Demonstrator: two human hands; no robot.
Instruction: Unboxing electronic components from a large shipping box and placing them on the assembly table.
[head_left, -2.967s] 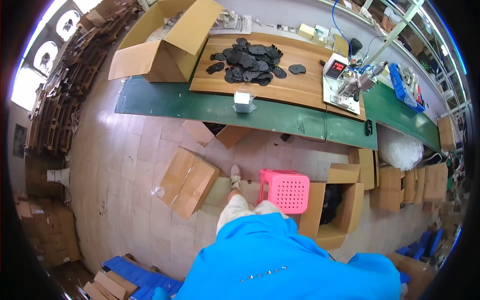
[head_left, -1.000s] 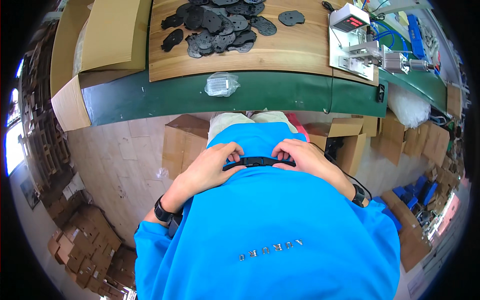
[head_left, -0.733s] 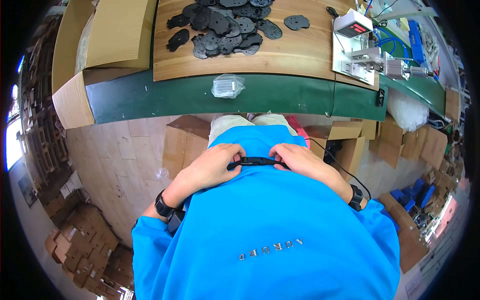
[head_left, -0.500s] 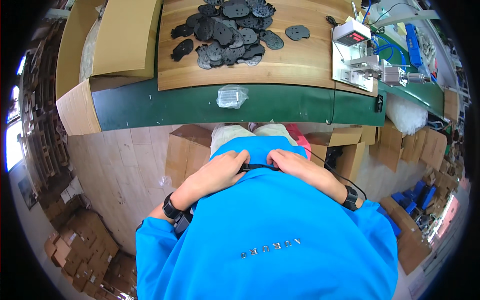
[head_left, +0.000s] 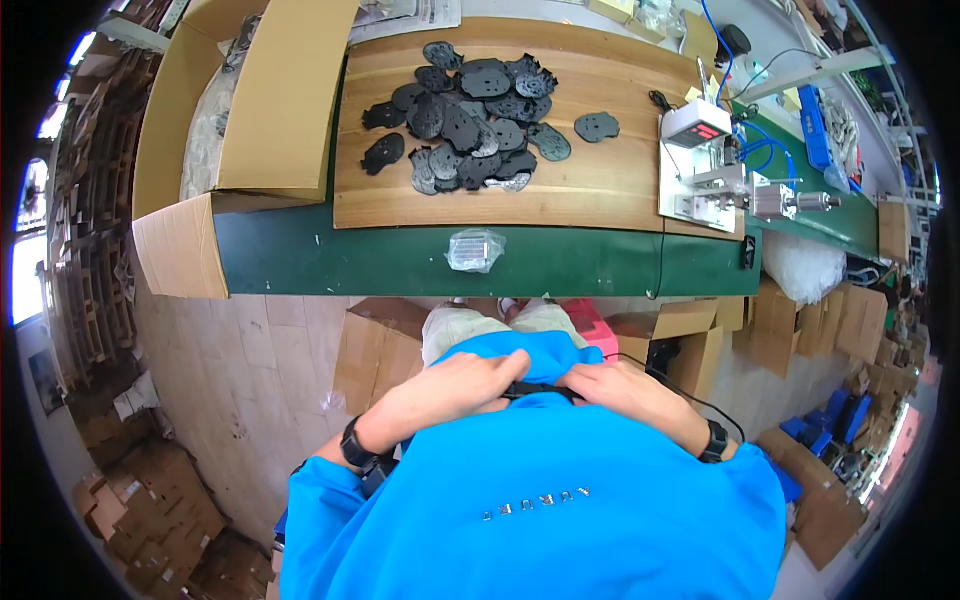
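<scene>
Both of my hands are at my waist, over the blue jacket (head_left: pixel 540 480). A short stretch of black strap (head_left: pixel 545 389) shows between them. My left hand (head_left: pixel 472 384) is closed at the strap's left end, with the thumb on top. My right hand (head_left: pixel 628 394) closes on the other end, its fingertips curled and partly hidden. Each wrist wears a black band, and a thin black cable (head_left: pixel 690 393) runs by my right forearm.
A green table (head_left: pixel 360 265) ahead bears a wooden board (head_left: pixel 600 190) with a pile of black flat parts (head_left: pixel 460 125). A clear plastic packet (head_left: pixel 475 250) lies near the edge. At left stands an open carton (head_left: pixel 285 100); at right, a metal fixture (head_left: pixel 700 195) with a display box (head_left: pixel 697 125).
The view has tilted up, so the table and my hands sit lower in the picture. Both hands stay at the strap, the left having shifted slightly over it.
</scene>
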